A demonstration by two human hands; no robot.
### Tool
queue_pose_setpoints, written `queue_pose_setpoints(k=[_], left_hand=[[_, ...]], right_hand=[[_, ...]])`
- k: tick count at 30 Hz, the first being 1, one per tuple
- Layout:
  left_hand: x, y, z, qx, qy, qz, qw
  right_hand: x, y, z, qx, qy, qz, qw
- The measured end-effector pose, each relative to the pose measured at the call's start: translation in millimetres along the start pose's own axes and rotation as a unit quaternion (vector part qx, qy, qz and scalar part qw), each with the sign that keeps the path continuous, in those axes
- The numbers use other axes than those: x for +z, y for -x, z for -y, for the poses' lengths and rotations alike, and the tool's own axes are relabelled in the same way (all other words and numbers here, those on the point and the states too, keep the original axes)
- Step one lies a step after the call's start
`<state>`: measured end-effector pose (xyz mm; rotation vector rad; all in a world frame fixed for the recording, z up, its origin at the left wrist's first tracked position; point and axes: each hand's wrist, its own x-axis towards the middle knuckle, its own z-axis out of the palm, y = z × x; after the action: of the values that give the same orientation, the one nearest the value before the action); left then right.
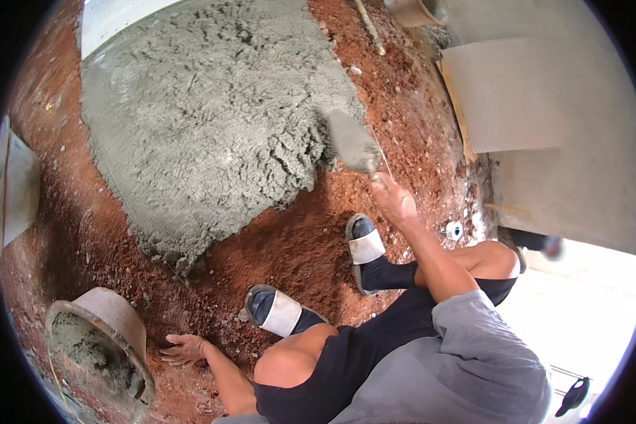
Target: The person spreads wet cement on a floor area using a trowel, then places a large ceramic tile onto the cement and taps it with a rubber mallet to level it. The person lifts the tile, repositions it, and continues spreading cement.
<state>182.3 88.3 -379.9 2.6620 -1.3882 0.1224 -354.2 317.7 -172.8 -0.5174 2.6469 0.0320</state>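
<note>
Trowel (352, 143), gripped in the right hand (394, 200), touches the grey mortar bed's (205, 120) edge, while the left hand (185, 348) rests fingers-spread on red soil (304, 240) beside a mortar-filled pan (102, 346).

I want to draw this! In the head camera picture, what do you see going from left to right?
Mortar-filled bucket → left hand flat on the red soil → grey slipper → trowel, held in the right hand → small white roll → pale tile.
</note>
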Motion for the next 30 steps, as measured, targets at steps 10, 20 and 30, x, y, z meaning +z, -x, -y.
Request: queue_pose_setpoints(k=[10,20,30], left_hand=[[12.1,-3.2,2.9,0.004,-0.029,-0.021,0.999],[11.9,-2.9,6.8,0.011,-0.026,-0.014,0.999],[-0.4,4.6,-2.2,0.017,-0.023,-0.021,0.999]], right_hand=[[-6.5,-11.3,-24.0,0.145,-0.074,0.003,0.987],[21.4,-10.4,112.9,0.132,-0.341,0.161,0.917],[45.4,41.0,99.5,0.147,-0.406,0.097,0.897]])
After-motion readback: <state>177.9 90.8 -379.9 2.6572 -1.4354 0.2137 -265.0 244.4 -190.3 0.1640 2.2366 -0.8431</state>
